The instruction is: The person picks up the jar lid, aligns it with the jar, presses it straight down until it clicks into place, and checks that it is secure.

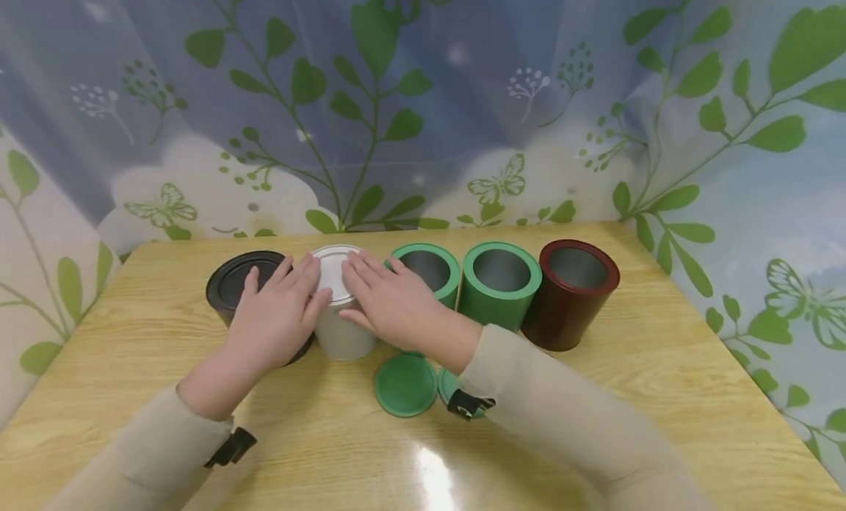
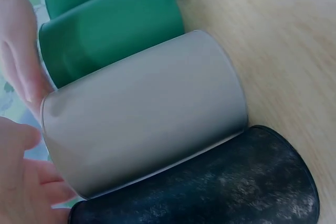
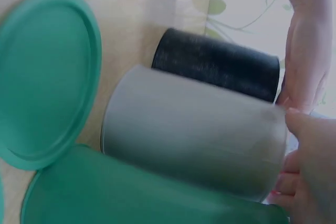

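A light grey can [image 1: 344, 336] with a white lid [image 1: 332, 271] stands upright between both hands. My left hand [image 1: 274, 314] lies with extended fingers over the left part of this lid. My right hand [image 1: 399, 302] rests its straight fingers on the lid's right part, thumb down by the rim. In the left wrist view the grey can [image 2: 147, 108] shows its side, with fingers at its top edge. The right wrist view also has the grey can [image 3: 194, 129], the right hand [image 3: 312, 166] at its top end.
Left of the grey can stands a black can [image 1: 228, 283] with a black lid. To the right are two open green cans [image 1: 492, 305] and an open dark red can [image 1: 562, 320]. Two green lids [image 1: 406, 385] lie in front on the wooden table [image 1: 330, 452]. A patterned curtain [image 1: 423, 158] hangs behind.
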A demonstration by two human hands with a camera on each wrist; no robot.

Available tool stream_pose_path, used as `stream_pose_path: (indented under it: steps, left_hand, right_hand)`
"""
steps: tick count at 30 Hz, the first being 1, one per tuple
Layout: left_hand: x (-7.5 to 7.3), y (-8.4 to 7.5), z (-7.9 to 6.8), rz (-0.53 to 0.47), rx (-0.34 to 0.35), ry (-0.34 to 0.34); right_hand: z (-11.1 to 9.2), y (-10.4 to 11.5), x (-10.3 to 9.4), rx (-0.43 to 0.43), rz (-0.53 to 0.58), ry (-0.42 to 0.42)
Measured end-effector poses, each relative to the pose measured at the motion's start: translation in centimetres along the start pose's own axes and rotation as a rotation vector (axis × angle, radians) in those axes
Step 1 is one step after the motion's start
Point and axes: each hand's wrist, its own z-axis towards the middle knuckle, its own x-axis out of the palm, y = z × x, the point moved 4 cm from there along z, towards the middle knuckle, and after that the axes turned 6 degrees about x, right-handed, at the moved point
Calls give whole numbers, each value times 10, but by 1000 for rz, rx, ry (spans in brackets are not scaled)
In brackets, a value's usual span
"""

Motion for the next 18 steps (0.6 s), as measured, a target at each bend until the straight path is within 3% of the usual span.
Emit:
stream_pose_path:
  steps: [6,11,18]
  left_hand:
    - [-7,-11,-15,38,96,-106]
    - [-11,-22,-26,70,163,-190]
    - [-8,-30,-39,88,196,-199]
  right_hand:
    - [-25,6,-5,-132,12,-30]
    - [-44,5,-6,-190,22,-56]
    - [-67,1,0,-227,120,-27]
